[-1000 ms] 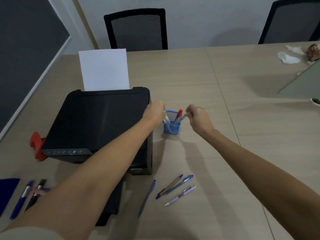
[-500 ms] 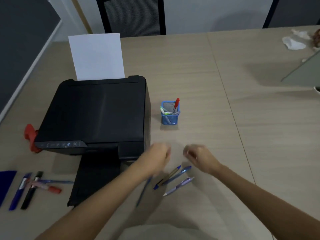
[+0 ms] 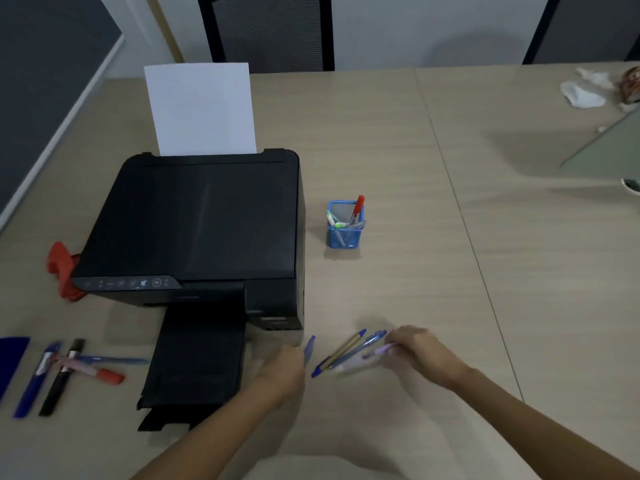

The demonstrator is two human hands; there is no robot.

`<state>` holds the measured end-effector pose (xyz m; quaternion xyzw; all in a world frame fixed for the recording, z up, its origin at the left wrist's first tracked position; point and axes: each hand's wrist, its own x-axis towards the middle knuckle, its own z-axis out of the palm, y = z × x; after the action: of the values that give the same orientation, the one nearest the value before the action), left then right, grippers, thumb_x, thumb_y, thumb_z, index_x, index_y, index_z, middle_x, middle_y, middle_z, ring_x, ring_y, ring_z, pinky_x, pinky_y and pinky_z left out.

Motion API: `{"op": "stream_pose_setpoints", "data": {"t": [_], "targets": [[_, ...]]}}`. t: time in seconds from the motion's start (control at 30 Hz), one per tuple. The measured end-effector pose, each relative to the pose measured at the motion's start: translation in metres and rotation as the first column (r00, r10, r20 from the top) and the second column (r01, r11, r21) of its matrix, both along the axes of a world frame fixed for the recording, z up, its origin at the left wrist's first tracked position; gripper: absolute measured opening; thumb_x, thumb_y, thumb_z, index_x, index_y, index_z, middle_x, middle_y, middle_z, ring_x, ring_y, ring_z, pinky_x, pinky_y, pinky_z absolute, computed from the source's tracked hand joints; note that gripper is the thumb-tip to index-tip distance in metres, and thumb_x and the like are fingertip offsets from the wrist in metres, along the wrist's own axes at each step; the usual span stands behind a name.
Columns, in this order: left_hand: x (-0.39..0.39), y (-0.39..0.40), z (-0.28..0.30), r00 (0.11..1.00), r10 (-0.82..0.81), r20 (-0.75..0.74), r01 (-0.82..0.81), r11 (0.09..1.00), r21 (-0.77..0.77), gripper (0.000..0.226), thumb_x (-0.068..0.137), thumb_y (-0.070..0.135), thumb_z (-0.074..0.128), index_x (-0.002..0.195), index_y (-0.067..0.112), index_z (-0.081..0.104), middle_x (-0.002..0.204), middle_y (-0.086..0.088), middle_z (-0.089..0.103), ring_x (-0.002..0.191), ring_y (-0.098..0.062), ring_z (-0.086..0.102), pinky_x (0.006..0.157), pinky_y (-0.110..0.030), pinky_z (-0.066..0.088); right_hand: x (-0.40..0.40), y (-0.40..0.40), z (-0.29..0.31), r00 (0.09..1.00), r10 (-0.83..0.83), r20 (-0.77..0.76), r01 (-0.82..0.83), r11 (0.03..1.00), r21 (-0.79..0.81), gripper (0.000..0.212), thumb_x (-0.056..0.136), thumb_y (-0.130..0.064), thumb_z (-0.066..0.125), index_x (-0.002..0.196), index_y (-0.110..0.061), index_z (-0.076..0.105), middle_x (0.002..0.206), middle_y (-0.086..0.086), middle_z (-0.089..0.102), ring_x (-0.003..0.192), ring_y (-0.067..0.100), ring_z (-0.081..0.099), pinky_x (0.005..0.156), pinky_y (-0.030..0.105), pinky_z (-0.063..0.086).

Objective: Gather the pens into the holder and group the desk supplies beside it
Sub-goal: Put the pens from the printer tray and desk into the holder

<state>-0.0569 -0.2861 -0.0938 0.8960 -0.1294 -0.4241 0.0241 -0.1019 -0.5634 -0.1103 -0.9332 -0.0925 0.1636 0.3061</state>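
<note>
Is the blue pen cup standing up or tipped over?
Standing up. The cup sits flat on the table, its opening facing up, and a red pen pokes out of the top.

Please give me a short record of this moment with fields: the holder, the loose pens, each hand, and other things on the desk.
holder: blue mesh holder, upright right of the printer, pens already inside
loose pens: three pens between the hands; markers far left
left hand: left hand on a blue pen, grip unclear
right hand: right hand touching the lilac pen, grip blurred
other: red object behind the printer
</note>
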Motion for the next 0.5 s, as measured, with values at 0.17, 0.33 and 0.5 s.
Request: {"op": "stream_pose_setpoints", "data": {"t": [0.17, 0.33, 0.5], "targets": [[0.029, -0.04, 0.085, 0.914, 0.35, 0.205, -0.179, 0.801, -0.571, 0.015, 0.087, 0.015, 0.055, 0.079, 0.003, 0.058, 0.077, -0.011, 0.066, 0.071, -0.027, 0.063, 0.066, -0.036, 0.049, 0.068, -0.019, 0.057, 0.825, -0.501, 0.264, 0.462, 0.865, 0.195, 0.018, 0.09, -0.025, 0.061, 0.097, -0.013, 0.071, 0.072, 0.003, 0.071, 0.065, 0.013, 0.061, 0.059, 0.006, 0.039], [0.123, -0.088, 0.129, 0.673, 0.708, 0.213, -0.242, 0.483, -0.841, 0.008, 0.084, 0.003, 0.061, 0.082, -0.002, 0.066, 0.079, -0.013, 0.071, 0.075, -0.026, 0.068, 0.073, -0.034, 0.056, 0.15, -0.006, 0.085, 0.757, -0.542, 0.364, 0.521, 0.838, 0.164, 0.019, 0.092, -0.017, 0.056, 0.099, -0.005, 0.069, 0.082, 0.015, 0.073, 0.074, 0.031, 0.065, 0.064, 0.028, 0.041], [0.196, -0.113, 0.094, 0.631, 0.707, 0.319, -0.288, 0.595, -0.75, 0.011, 0.08, -0.002, 0.059, 0.074, 0.007, 0.062, 0.081, -0.013, 0.071, 0.074, -0.025, 0.066, 0.07, -0.036, 0.057, 0.201, 0.014, 0.079, 0.856, -0.401, 0.326, 0.449, 0.889, -0.086, 0.016, 0.088, -0.014, 0.057, 0.092, -0.001, 0.066, 0.092, 0.021, 0.069, 0.087, 0.038, 0.062, 0.069, 0.038, 0.046]]}}
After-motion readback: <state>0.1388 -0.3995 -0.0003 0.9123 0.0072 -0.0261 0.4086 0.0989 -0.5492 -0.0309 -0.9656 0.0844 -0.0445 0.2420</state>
